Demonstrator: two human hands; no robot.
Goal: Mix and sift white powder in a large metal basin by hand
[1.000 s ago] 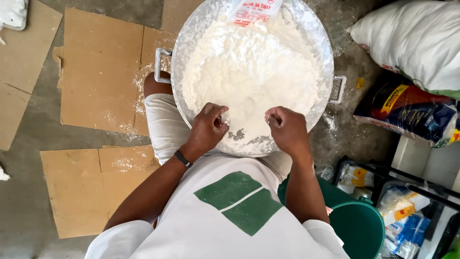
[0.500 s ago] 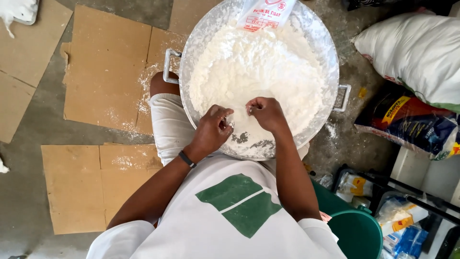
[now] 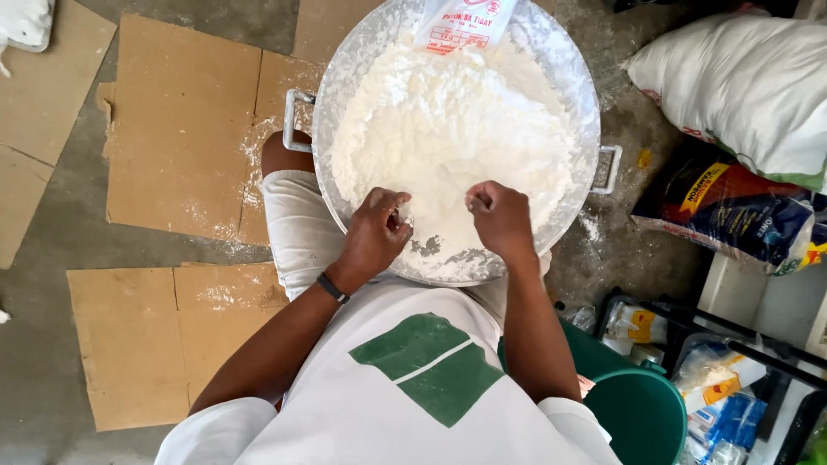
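Head view: left hand (image 3: 376, 234) and right hand (image 3: 500, 217) are pinching flour (image 3: 452, 138), grips narrow, in metal basin (image 3: 345, 77); next likely calling for rubbing lumps apart.

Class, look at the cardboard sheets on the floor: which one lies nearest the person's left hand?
The large sheet beside the metal basin, dusted with flour; it is nearest the left hand.

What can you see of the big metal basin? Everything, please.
The basin is a wide, round, shallow pan of dull silvery metal, dusted white inside. A squared loop handle sticks out on each side. It sits level on the floor between the person's knees, its near rim over their lap. White flour is heaped across most of it, with bare metal showing at the near edge. A white and red packet leans over the far rim. The left hand and right hand are in the flour near the front.
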